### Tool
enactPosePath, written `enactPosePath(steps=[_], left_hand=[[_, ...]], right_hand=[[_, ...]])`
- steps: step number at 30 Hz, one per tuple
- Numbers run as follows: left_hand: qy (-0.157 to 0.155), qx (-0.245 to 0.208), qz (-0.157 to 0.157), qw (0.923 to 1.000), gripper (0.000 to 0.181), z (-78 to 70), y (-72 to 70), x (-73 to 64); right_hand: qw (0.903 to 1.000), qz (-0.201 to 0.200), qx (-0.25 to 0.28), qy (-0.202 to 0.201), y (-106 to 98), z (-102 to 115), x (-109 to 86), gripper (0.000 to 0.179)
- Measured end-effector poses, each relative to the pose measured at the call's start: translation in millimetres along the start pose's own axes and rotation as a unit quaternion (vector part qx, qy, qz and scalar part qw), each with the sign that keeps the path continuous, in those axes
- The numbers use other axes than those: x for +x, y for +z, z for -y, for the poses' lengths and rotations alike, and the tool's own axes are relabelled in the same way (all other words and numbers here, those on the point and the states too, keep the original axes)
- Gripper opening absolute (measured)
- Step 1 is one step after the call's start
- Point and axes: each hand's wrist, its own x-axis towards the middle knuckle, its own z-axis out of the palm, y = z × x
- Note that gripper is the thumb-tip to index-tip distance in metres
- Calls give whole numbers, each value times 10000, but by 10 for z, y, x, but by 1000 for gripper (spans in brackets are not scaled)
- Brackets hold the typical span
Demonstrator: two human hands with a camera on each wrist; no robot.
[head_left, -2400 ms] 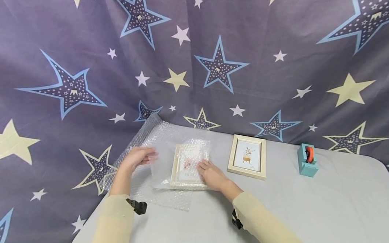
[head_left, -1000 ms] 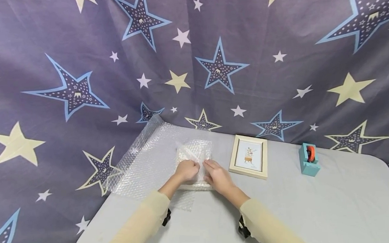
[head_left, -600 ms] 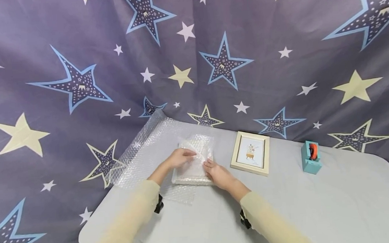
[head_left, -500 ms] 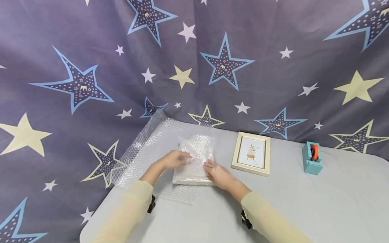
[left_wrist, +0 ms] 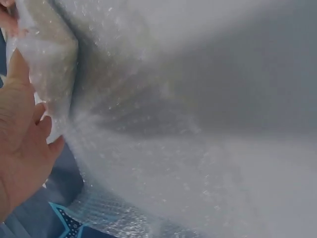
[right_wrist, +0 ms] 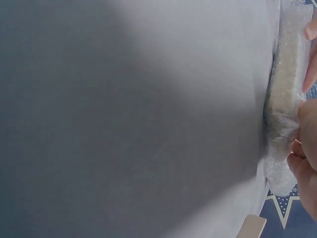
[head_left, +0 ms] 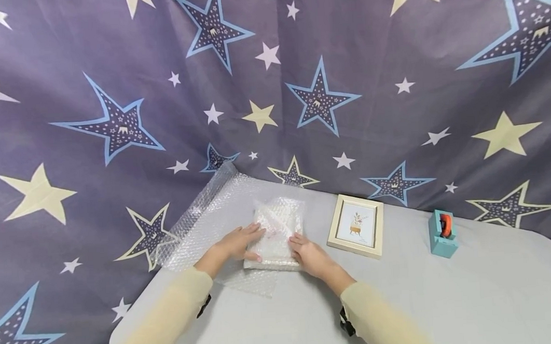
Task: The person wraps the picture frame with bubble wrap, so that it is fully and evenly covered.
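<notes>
A picture frame wrapped in bubble wrap (head_left: 278,224) lies on the table, faint red marks showing through the plastic. At its left side is my left hand (head_left: 242,242), its fingers extended against the wrap and the thumb along the front edge. In the left wrist view this hand (left_wrist: 25,134) has its fingers apart beside the bundle (left_wrist: 52,64). My right hand (head_left: 311,256) grips the bundle's right side, fingertips on top. Bunched plastic (right_wrist: 282,124) shows between thumb and curled fingers of the right hand (right_wrist: 308,141) in the right wrist view.
A long bubble wrap sheet (head_left: 212,222) spreads to the left, rolled at its far end against the starry drape (head_left: 170,120). Right of the bundle lies an unwrapped picture frame (head_left: 356,226). A teal tape dispenser (head_left: 442,234) with an orange wheel stands further right.
My left hand has brought the wrap's left flap over the frame, then drawn back to the bundle's left edge with fingers extended. My right hand stays at the right side.
</notes>
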Motion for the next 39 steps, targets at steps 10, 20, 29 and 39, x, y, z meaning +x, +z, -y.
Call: enactPosePath(steps=[10,20,29,39], left_hand=[[-485,226,-270,9982,80,30,-235,445],[-825,650,-45,9945,103,-1,-93,599],[-722,-303,-493,9957,102,58,-143,729],[-1365,-1536,-1690,9640,91,-100,74,570]], right_hand=[[9998,-36,167,56,55,5,-82,32],[9995,19,254,-181,14,46,-26,32],[9993,23,329,-191,-38,-53,-11,31],[9992,113,387,-26,-44,-65,-8,33]])
